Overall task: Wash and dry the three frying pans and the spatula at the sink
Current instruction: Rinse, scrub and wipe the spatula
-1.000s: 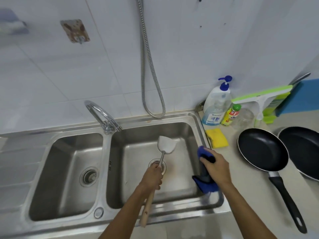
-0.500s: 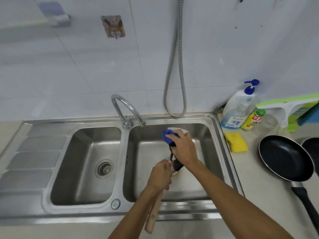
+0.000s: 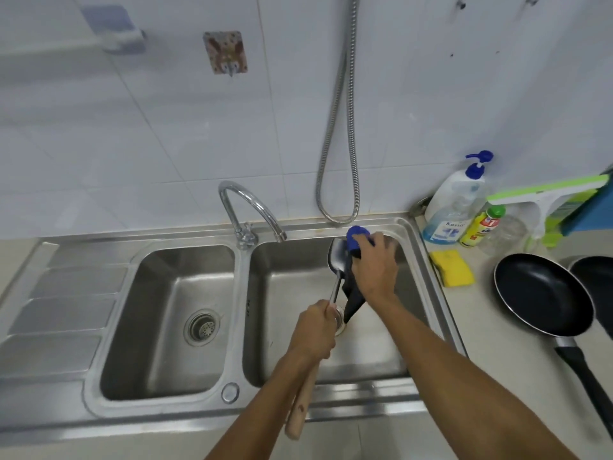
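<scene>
My left hand grips the metal spatula by its wooden handle and holds it over the right sink basin, blade pointing away from me. My right hand presses a blue cloth against the spatula's blade, with a dark tail of cloth hanging below. On the counter to the right lies a black frying pan, handle toward me. A second black pan shows partly at the right edge. A third pan is not in view.
A chrome tap arches between the two basins; no water is visibly running. A metal shower hose hangs on the tiled wall. A yellow sponge, soap pump bottle, small yellow bottle and green squeegee stand right of the sink.
My right hand carried the blue cloth from the basin's right rim onto the spatula blade and now rubs it further up. The view has shifted left, cutting off the pans.
</scene>
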{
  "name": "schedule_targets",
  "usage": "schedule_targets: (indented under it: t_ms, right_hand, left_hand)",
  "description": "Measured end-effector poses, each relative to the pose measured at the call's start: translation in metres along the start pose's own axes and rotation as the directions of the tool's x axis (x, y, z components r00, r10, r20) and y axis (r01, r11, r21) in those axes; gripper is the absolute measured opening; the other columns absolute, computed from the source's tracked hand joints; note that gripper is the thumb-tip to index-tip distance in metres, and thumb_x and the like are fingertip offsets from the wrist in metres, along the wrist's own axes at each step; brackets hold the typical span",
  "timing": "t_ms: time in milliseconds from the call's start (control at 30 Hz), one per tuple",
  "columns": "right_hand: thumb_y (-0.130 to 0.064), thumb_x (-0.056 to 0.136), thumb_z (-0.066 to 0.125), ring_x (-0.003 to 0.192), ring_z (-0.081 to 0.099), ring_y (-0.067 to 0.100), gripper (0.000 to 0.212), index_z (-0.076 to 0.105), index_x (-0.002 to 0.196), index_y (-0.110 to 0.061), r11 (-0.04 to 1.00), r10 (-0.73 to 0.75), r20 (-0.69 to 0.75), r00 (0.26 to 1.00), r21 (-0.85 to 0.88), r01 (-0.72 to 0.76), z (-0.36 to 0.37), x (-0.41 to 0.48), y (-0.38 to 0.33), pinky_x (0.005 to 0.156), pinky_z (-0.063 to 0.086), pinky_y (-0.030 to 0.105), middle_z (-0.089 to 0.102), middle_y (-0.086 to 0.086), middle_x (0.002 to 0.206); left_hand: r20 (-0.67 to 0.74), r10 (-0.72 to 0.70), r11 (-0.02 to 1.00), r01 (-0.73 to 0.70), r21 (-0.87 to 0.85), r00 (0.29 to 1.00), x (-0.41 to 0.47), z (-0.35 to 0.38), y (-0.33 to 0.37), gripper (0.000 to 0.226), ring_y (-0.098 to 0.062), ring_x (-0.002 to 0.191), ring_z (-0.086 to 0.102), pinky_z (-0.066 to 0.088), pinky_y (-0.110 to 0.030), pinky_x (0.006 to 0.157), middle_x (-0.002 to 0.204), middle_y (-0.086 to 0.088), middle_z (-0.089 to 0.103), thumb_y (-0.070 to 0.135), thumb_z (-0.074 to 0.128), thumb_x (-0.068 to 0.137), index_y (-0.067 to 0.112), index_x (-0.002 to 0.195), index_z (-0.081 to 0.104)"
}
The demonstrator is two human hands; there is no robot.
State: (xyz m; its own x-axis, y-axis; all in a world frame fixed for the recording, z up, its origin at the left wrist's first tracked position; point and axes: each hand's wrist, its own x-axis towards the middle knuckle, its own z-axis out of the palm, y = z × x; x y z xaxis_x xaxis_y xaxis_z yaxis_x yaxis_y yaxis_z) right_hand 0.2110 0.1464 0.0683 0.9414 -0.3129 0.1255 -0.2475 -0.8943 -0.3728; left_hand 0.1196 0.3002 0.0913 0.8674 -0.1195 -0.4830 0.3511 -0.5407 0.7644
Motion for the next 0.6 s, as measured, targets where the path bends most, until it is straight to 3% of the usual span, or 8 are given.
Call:
schedule_targets:
  t_ms: [100, 233, 300, 433, 500, 600]
  right_hand:
    - [-0.013, 0.084, 0.071, 0.099, 0.056, 0.029, 0.045, 0.064, 0.128, -0.024, 0.975, -0.134, 0.029, 0.991, 0.181, 0.126, 0.006, -0.033, -0.014, 0.08, 0.05, 0.034, 0.06, 0.004, 0.122]
    - [-0.024, 0.087, 0.072, 0.099, 0.064, 0.021, 0.034, 0.068, 0.12, -0.028, 0.89, -0.211, 0.17, 0.963, 0.441, 0.117, -0.006, -0.055, -0.023, 0.087, 0.048, 0.029, 0.069, -0.001, 0.114]
    - [-0.025, 0.086, 0.072, 0.099, 0.064, 0.016, 0.034, 0.069, 0.119, -0.029, 0.873, -0.294, 0.199, 0.935, 0.455, 0.177, -0.016, -0.059, -0.023, 0.087, 0.048, 0.025, 0.07, -0.004, 0.113]
    - [-0.029, 0.087, 0.071, 0.095, 0.063, 0.006, 0.03, 0.07, 0.116, -0.037, 0.872, -0.354, 0.355, 0.865, 0.459, 0.168, -0.033, -0.06, -0.009, 0.086, 0.046, 0.021, 0.071, -0.016, 0.107]
    - [-0.028, 0.087, 0.071, 0.097, 0.061, 0.006, 0.029, 0.071, 0.116, -0.035, 0.88, -0.352, 0.302, 0.886, 0.428, 0.204, -0.041, -0.063, -0.005, 0.087, 0.045, 0.017, 0.07, -0.015, 0.108]
    - [-0.028, 0.089, 0.068, 0.103, 0.058, 0.012, 0.031, 0.069, 0.12, -0.031, 0.9, -0.349, 0.158, 0.924, 0.331, 0.284, -0.048, -0.066, -0.01, 0.093, 0.048, 0.026, 0.065, -0.009, 0.115]
  left_hand:
    - [-0.006, 0.015, 1.0, -0.015, 0.024, 1.0, 0.011, -0.002, 0.006, 0.034, -0.018, 0.053, 0.056, 0.044, -0.026, 0.04, 0.076, -0.006, 0.062, 0.024, 0.034, 0.106, 0.006, 0.099, 0.062]
    - [-0.049, 0.055, 0.994, -0.049, 0.102, 0.997, 0.02, -0.012, -0.005, 0.029, -0.024, 0.066, 0.064, 0.054, -0.039, 0.06, 0.075, -0.005, 0.066, 0.022, 0.042, 0.104, 0.014, 0.082, 0.059]
    - [-0.051, 0.09, 0.99, -0.084, 0.11, 0.995, 0.019, -0.013, -0.008, 0.031, -0.018, 0.06, 0.06, 0.046, -0.03, 0.054, 0.071, -0.001, 0.063, 0.019, 0.041, 0.105, 0.016, 0.077, 0.055]
    - [-0.085, 0.162, 0.969, -0.142, 0.202, 0.983, 0.009, -0.007, -0.023, 0.02, -0.016, 0.068, 0.06, 0.043, -0.026, 0.058, 0.073, 0.006, 0.062, 0.02, 0.048, 0.103, 0.019, 0.085, 0.057]
    - [-0.115, 0.143, 0.968, -0.115, 0.224, 0.983, 0.009, -0.003, -0.035, 0.01, -0.014, 0.071, 0.062, 0.045, -0.025, 0.06, 0.078, 0.007, 0.064, 0.027, 0.053, 0.103, 0.022, 0.096, 0.059]
    - [-0.119, 0.094, 0.972, -0.065, 0.228, 0.988, 0.011, 0.002, -0.047, 0.022, -0.014, 0.067, 0.059, 0.049, -0.032, 0.063, 0.078, 0.002, 0.062, 0.034, 0.052, 0.105, 0.017, 0.091, 0.052]
